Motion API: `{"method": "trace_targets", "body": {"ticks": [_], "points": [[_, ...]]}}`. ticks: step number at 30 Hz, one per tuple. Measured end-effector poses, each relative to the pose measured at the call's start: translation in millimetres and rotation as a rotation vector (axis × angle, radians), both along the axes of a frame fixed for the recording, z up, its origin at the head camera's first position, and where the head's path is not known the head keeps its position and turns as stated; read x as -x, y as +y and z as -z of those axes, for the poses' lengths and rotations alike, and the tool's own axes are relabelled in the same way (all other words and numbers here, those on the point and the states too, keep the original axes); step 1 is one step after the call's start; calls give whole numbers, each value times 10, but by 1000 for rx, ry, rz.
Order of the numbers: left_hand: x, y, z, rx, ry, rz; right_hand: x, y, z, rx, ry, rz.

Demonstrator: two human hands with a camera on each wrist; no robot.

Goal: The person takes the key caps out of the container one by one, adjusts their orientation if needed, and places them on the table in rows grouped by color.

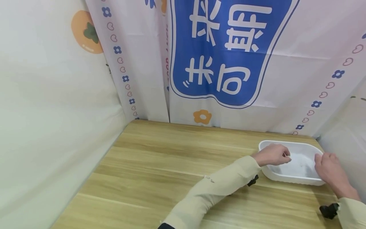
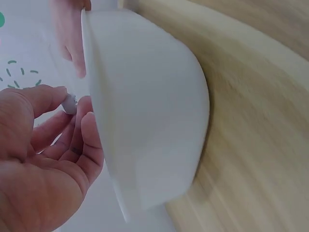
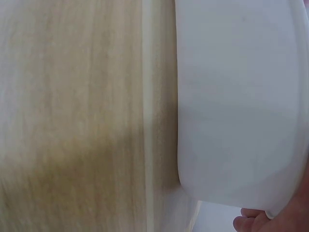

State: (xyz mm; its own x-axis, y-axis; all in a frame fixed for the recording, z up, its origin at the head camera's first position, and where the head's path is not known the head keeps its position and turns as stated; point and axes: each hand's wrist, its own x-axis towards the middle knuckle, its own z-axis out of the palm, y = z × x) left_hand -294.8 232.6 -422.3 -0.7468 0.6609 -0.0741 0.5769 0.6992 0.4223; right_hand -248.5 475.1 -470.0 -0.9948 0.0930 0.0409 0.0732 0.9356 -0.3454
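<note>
A white oval plastic basin (image 1: 291, 180) stands on the wooden table at the right. My left hand (image 1: 273, 155) reaches over its left rim. Between the thumb and fingers it pinches a small greyish-white lump (image 2: 70, 104); what the lump is, I cannot tell. Over on the basin's right end, my right hand (image 1: 333, 170) grips the rim, its fingertips on the inner side. The basin's outer wall (image 3: 231, 106) fills much of the right wrist view, where part of the right hand (image 3: 285, 220) shows at the bottom corner.
The wooden table (image 1: 160, 159) stretches left of the basin. A printed curtain (image 1: 148, 70) hangs along its back edge, with a pale fabric wall (image 1: 57, 121) on the left and another (image 1: 349, 140) close beyond the right hand.
</note>
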Motion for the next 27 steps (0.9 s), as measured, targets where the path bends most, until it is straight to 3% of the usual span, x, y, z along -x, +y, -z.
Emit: {"method": "trace_targets", "body": {"ticks": [9,17,27], "points": [[51,-222,-7,-22,94,35,3,-26,-20,-12,-7,2],[28,-413,-73,-45,80,28,7,-45,-2,-21,25,26],[19,-703,-61,-71,114,65,-17,-71,-8,-23,22,39]]}}
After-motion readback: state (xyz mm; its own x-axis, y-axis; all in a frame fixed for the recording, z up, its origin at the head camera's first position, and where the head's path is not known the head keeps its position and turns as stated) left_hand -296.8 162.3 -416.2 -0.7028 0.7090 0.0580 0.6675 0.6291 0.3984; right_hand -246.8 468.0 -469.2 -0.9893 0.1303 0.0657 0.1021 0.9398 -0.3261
